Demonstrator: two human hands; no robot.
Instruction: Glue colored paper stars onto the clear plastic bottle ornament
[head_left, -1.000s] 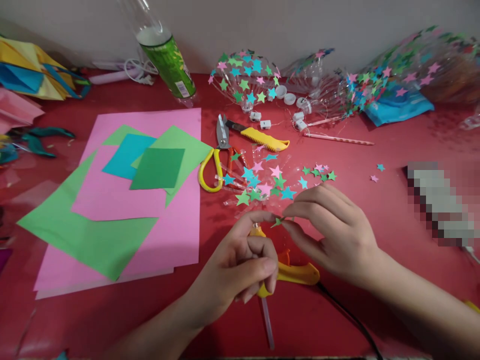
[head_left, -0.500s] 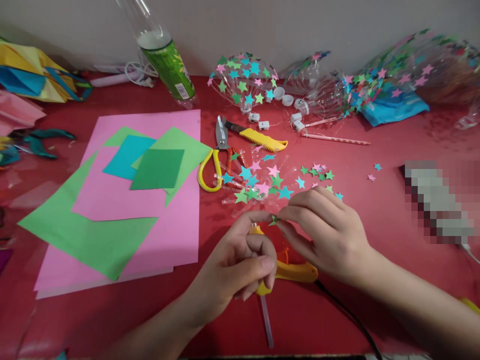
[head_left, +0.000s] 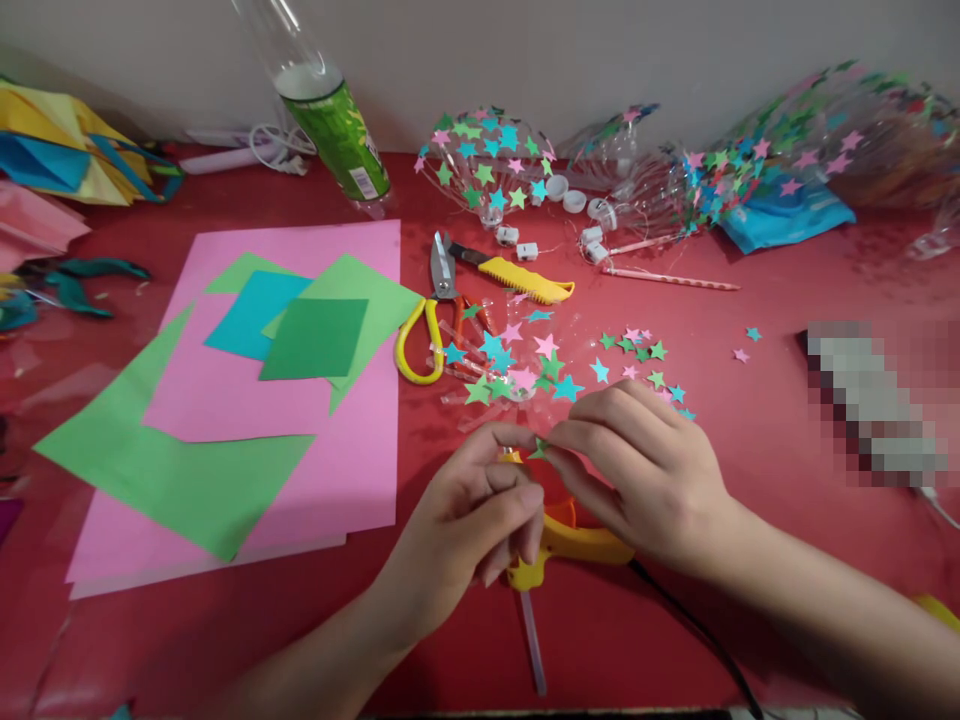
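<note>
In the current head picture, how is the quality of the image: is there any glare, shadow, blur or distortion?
Head view: glints on the clear bottle; soft shadow on the red table near its front edge; lower left forearm looks soft; coarse square blocks hide most of an object at right; star-covered plastic at upper right looks smeared.

single head view | worn on the person's head | faces forward and down | hands in near view
</note>
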